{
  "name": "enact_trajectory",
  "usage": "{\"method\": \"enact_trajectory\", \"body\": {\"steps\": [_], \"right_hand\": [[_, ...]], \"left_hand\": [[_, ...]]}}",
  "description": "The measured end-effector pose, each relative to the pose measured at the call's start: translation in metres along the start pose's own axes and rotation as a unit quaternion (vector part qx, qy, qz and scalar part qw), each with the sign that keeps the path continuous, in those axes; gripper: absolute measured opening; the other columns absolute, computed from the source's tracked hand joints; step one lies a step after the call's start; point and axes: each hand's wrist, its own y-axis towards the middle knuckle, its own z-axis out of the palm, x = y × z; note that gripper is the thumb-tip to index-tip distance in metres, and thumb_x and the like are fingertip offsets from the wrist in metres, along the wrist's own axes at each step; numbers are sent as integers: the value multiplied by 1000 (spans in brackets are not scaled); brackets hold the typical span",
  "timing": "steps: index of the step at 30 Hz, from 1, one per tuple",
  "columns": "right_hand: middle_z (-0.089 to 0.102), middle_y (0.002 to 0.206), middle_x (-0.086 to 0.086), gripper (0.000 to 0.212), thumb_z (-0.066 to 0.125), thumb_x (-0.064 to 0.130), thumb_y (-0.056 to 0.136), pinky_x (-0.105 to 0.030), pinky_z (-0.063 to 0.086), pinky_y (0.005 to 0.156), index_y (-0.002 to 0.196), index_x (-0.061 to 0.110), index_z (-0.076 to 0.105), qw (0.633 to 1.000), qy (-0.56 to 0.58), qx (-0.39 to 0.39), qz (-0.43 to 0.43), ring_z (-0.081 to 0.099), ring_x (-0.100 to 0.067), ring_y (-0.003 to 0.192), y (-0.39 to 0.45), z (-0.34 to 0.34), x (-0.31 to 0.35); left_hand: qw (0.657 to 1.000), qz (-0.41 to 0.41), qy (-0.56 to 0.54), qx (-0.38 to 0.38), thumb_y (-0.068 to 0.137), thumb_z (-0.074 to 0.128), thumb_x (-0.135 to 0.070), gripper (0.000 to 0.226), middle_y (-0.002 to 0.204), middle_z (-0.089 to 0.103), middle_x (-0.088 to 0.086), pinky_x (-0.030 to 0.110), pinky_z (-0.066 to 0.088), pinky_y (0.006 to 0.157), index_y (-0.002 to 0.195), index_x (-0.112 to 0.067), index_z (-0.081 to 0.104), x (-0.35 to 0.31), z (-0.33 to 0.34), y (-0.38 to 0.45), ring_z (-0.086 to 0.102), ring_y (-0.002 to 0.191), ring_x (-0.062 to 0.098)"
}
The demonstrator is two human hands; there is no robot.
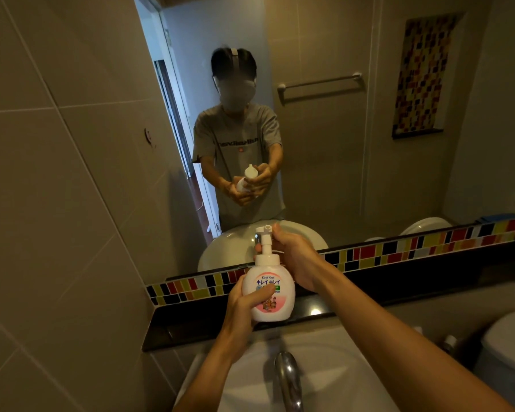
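Note:
A white and pink pump bottle of hand soap [275, 304] is held up above the black ledge [369, 295] behind the sink. My left hand [244, 304] grips the bottle's body from the left, thumb across the label. My right hand [295, 257] is curled round the white pump head and neck [263, 237] from the right. The bottle stands upright, with its nozzle pointing away from me toward the mirror.
A white sink [333, 370] with a chrome tap [289, 379] lies below my arms. A mirror [324, 129] above a band of coloured tiles [414, 248] shows a person holding the bottle. A toilet [509, 346] stands at the right; a tiled wall at the left.

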Motion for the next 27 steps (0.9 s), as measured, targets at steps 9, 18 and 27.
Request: {"method": "enact_trajectory", "body": {"steps": [9, 18, 27], "right_hand": [[74, 92, -11, 50, 49, 48, 97, -40, 55, 77, 118, 7, 68, 1000, 7, -24, -13, 68, -25, 80, 5, -1, -9], [73, 93, -12, 46, 51, 49, 96, -46, 52, 88, 113, 11, 71, 999, -12, -22, -25, 65, -31, 91, 3, -2, -7], [73, 91, -10, 44, 52, 50, 93, -42, 52, 81, 109, 12, 69, 998, -32, -55, -14, 66, -25, 82, 0, -9, -9]], "left_hand": [[999, 27, 25, -13, 61, 79, -25, 55, 104, 73, 14, 38, 59, 72, 113, -19, 61, 3, 3, -1, 73, 93, 29], [999, 18, 28, -2, 61, 80, -30, 63, 109, 71, 12, 37, 60, 74, 119, -23, 58, 8, 1, -1, 72, 97, 28], [994, 16, 98, 36, 84, 66, -18, 25, 104, 71, 6, 23, 58, 67, 108, -25, 61, 4, -5, 4, 73, 89, 18]]}}
